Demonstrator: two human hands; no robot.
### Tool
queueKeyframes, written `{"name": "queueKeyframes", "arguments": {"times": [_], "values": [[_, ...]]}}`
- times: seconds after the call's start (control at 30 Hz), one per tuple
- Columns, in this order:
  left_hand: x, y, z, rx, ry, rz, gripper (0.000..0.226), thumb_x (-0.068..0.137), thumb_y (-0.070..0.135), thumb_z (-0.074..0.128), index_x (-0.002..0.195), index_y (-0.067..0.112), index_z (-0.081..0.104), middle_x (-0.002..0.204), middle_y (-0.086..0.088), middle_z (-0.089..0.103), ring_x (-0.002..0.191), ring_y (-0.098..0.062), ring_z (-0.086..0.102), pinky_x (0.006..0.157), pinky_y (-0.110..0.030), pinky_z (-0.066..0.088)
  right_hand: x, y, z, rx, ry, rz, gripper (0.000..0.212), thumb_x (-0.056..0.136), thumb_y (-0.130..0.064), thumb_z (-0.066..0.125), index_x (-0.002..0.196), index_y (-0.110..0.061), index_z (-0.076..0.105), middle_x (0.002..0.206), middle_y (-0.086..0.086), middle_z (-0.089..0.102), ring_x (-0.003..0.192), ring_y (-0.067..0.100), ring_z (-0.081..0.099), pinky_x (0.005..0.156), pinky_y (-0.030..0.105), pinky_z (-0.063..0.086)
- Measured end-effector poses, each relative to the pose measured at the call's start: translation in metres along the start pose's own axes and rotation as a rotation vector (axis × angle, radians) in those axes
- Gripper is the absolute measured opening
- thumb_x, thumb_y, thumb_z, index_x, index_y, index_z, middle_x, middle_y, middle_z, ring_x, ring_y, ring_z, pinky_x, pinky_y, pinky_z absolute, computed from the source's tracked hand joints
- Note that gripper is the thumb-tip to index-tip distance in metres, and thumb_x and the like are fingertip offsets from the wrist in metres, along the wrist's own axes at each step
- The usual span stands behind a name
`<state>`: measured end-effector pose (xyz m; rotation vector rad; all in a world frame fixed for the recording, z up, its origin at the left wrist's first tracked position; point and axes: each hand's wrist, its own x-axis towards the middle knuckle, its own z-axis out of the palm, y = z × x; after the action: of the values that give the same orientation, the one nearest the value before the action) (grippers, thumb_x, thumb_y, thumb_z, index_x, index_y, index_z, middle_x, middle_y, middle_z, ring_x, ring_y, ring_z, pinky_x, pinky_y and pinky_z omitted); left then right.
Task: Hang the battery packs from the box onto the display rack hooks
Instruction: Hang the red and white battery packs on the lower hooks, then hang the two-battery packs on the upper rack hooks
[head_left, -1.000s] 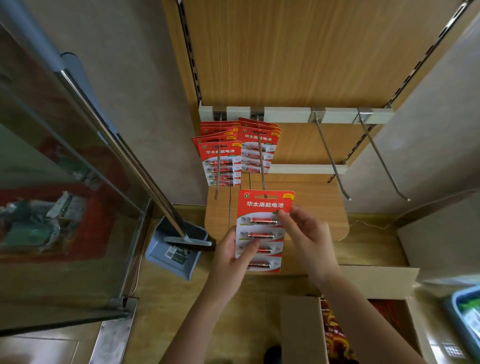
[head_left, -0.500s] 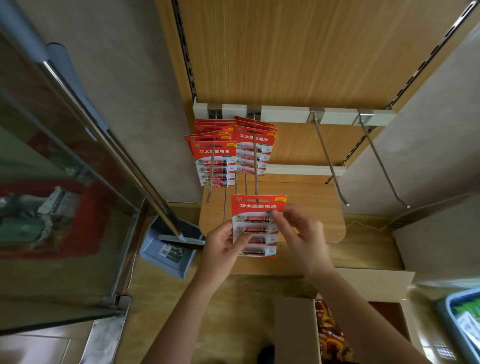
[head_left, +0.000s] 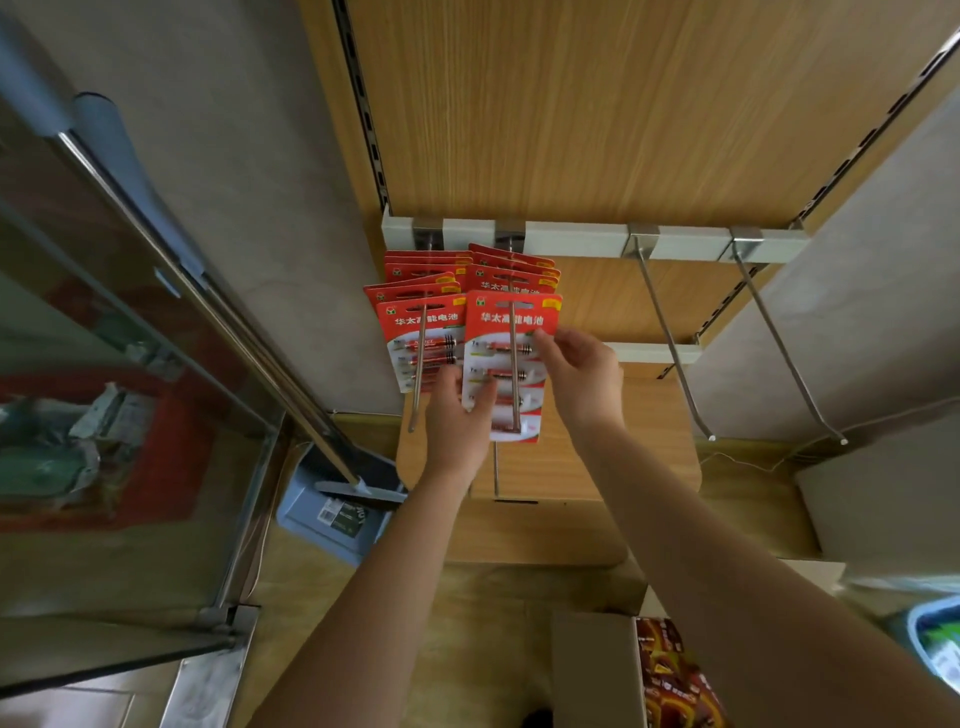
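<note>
Left hand (head_left: 457, 415): it is holding the front battery pack (head_left: 498, 318) at its lower left edge, with the thumb lying on the front; the other fingers are hiding behind the card.
Right hand (head_left: 582, 379): it is pinching the right edge of the same pack, with the fingertips closed on the card.
Battery pack: it is hanging in the centre of the frame on the second hook (head_left: 514, 364), whose rod is running down in front of the card.
Hooks on the upper rail (head_left: 576, 236): four are showing; the first hook (head_left: 418, 384) and the second are carrying packs, the third hook (head_left: 670, 343) and the fourth hook (head_left: 784, 343) are standing bare.
Hung packs: several red cards are overlapping on each loaded hook; I cannot tell the exact number.
Box (head_left: 587, 670): one carton is sitting at the lower right, showing red packs inside.
</note>
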<state>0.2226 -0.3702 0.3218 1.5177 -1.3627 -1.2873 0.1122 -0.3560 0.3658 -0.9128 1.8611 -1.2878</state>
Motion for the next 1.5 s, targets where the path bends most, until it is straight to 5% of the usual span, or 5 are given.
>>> {"name": "queueKeyframes", "arguments": {"times": [0.3, 0.5, 0.77, 1.17, 1.5], "values": [[0.006, -0.019, 0.006, 0.164, 0.134, -0.037, 0.028, 0.092, 0.019, 0.053, 0.118, 0.008, 0.051, 0.121, -0.008, 0.059, 0.113, -0.023, 0.055, 0.091, -0.034, 0.044, -0.009, 0.007, -0.001, -0.116, 0.001, 0.046, 0.033, 0.093, -0.025, 0.051, 0.125, -0.016, 0.056, 0.12, -0.002, 0.064, 0.106, 0.008, 0.057, 0.083, 0.017, 0.04], [-0.048, -0.055, 0.013, 0.402, -0.076, -0.111, 0.019, 0.094, 0.018, 0.048, 0.109, 0.008, 0.057, 0.113, -0.008, 0.062, 0.103, -0.023, 0.059, 0.081, -0.029, 0.045, -0.063, 0.072, -0.032, -0.226, -0.085, 0.119, 0.031, 0.092, -0.011, 0.051, 0.122, -0.017, 0.058, 0.119, -0.003, 0.063, 0.098, 0.003, 0.053, 0.084, 0.015, 0.038], [-0.134, -0.081, 0.063, 0.747, -0.069, 0.238, 0.034, 0.089, 0.014, 0.053, 0.123, 0.014, 0.05, 0.13, -0.001, 0.049, 0.101, -0.019, 0.06, 0.078, -0.028, 0.053, -0.142, 0.177, -0.133, -0.424, -0.205, 0.369, 0.029, 0.092, -0.013, 0.05, 0.118, -0.017, 0.062, 0.116, 0.003, 0.066, 0.105, 0.017, 0.06, 0.092, 0.026, 0.047], [-0.275, -0.182, 0.24, 0.709, -0.41, -0.183, 0.018, 0.095, 0.021, 0.047, 0.107, 0.015, 0.059, 0.107, 0.001, 0.065, 0.09, -0.012, 0.061, 0.056, -0.011, 0.037, -0.186, 0.323, -0.336, -0.546, -0.301, 0.527, 0.026, 0.093, -0.017, 0.044, 0.108, -0.025, 0.064, 0.111, 0.001, 0.062, 0.094, 0.017, 0.059, 0.085, 0.034, 0.054], [-0.29, -0.303, 0.318, 0.672, -0.522, -0.238, 0.015, 0.093, 0.015, 0.049, 0.103, 0.014, 0.06, 0.106, -0.003, 0.064, 0.096, -0.014, 0.06, 0.082, -0.024, 0.051, -0.174, 0.455, -0.361, -0.542, -0.267, 0.685, 0.029, 0.097, -0.013, 0.038, 0.116, -0.014, 0.061, 0.122, 0.012, 0.058, 0.089, 0.018, 0.05, 0.065, 0.021, 0.046]]}}
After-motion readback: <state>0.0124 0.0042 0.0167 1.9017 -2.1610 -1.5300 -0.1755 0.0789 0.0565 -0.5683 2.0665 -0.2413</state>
